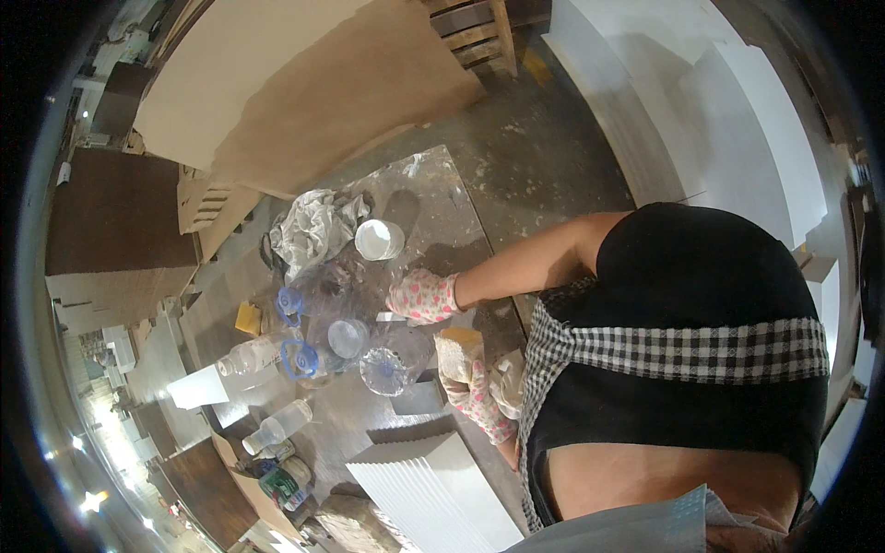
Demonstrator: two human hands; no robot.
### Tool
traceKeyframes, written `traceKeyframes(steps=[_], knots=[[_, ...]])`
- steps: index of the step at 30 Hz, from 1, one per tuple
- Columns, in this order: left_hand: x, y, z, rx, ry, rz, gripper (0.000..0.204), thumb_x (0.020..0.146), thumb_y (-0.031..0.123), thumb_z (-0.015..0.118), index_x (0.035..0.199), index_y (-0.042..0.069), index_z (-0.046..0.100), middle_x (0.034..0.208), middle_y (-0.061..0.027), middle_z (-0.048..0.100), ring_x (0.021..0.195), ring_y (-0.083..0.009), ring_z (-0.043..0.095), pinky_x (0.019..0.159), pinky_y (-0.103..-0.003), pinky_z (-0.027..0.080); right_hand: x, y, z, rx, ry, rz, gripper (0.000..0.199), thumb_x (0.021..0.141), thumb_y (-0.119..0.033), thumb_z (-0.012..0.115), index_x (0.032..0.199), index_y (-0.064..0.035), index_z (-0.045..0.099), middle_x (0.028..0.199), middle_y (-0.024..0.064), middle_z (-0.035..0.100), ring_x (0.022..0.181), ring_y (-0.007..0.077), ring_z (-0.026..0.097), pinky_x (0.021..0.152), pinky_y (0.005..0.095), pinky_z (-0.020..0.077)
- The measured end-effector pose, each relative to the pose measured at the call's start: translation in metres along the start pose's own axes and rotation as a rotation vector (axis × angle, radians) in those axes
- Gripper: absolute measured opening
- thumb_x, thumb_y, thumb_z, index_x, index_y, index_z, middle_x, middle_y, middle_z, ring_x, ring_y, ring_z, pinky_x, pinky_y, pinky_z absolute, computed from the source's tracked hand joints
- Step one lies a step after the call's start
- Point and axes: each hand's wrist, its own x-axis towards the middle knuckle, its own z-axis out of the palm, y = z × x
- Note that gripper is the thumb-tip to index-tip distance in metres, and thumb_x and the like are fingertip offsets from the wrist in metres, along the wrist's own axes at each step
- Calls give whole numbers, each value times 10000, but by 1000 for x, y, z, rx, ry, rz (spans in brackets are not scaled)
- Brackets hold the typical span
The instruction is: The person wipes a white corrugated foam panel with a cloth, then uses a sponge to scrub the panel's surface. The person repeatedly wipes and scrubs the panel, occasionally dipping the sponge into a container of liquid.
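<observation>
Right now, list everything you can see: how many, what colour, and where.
Table: 1, grey, centre
Tub: 1, white, upper table
Bundle: 1, pale grey, left of tub
Jugs: at least 2, clear, blue handles, centre
Bottles: at least 2, clear, table's left side
Block: 1, yellow, left of jugs
Sponge: 1, yellow and white, centre
Strip: 1, white, left of sponge
Panel stack: 1, white, lower centre
Cardboard: uncounted, brown, upper left
Boards: several, white, upper right
Apron: 1, black and white, right
Mask: 1, blue, bottom right
Right hand: 1, pink-patterned glove, beside jugs
Left hand: 1, pink-patterned glove, holding sponge
</observation>
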Motion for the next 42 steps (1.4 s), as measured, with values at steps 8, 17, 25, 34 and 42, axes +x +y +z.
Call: traceKeyframes(steps=[8, 17, 25, 34, 42], knots=[[20, -1, 6, 9, -53, 170, 486, 847, 45, 737, 1291, -7, 548, 1191, -117, 630, 996, -185, 626, 877, -321, 509, -11, 41, -79, 397, 326, -135, 179, 946, -250, 577, 959, -73, 553, 629, 53, 568, 526, 235, 608, 469, 374, 482], [76, 9, 41, -6, -85, 235, 445, 842, -13, 727, 1256, -25, 563, 1155, -113, 655, 974, -158, 637, 855, -286, 518, -2, 97, -168, 445, 152, 82, 133, 968, -212, 528, 926, -86, 542, 696, 107, 616, 547, 254, 633, 492, 398, 470], [94, 8, 47, -27, -139, 250, 425, 855, -31, 702, 1254, -16, 558, 1165, -107, 648, 978, -141, 634, 836, -271, 523, 37, 89, -148, -130, 131, -159, 58, 830, -136, 620, 849, -82, 617, 687, 133, 598, 633, 309, 636, 560, 438, 457], [112, 5, 53, -72, -116, 270, 457, 856, -23, 718, 1275, 2, 538, 1185, -93, 624, 983, -132, 613, 852, -267, 512, 48, 109, -138, 172, 112, 57, 151, 814, -183, 604, 765, -48, 556, 710, 155, 596, 679, 337, 612, 619, 451, 460], [139, 2, 57, -111, -111, 281, 517, 845, -92, 652, 1318, -13, 458, 1254, -131, 567, 1067, -189, 598, 931, -323, 507, 1, 109, -159, 933, -54, 469, 199, 964, -265, 585, 945, -79, 656, 649, 27, 606, 524, 92, 542, 476, 278, 424]])
